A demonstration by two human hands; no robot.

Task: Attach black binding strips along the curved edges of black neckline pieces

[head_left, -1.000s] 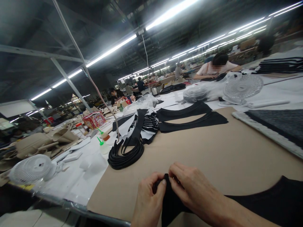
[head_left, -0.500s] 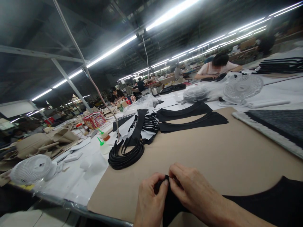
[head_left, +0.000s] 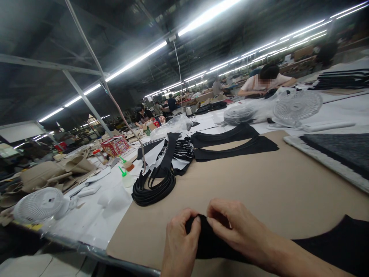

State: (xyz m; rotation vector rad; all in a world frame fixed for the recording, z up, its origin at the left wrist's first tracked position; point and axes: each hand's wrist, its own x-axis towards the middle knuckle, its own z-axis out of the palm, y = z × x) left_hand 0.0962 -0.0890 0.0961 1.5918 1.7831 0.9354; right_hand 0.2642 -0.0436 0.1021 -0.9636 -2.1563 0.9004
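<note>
at the far left a white fan (head_left: 39, 204) is resting on the bench (head_left: 92, 225), just beside heaps of tan cut pieces (head_left: 49, 175). to its right two glue bottles (head_left: 126, 177) with green tips are standing upright, and a red box (head_left: 115, 146) is sitting behind them. a coil of black strips (head_left: 154, 188) is lying at the left edge of the brown board (head_left: 273, 184) that is covering the bench.

near the front edge the left hand (head_left: 180, 246) is pinching the tip of a black cloth (head_left: 209, 242), its grip narrow, with the thumb and fingers closing on the fabric. the cloth is lying flat on the board and running from that tip off to the right, under the forearm. just beside it the right hand (head_left: 233, 229) is pinching the same tip from the other side, its grip also tight on the cloth, and its fingertips are almost meeting the left thumb.

farther back, curved black pieces (head_left: 230, 142) are lying stacked, well apart from the hands. behind them a person (head_left: 263, 82) is bending over another bench. to the right a second fan (head_left: 296, 107) is standing, and a grey mat (head_left: 340, 152) is lying at the right edge.
</note>
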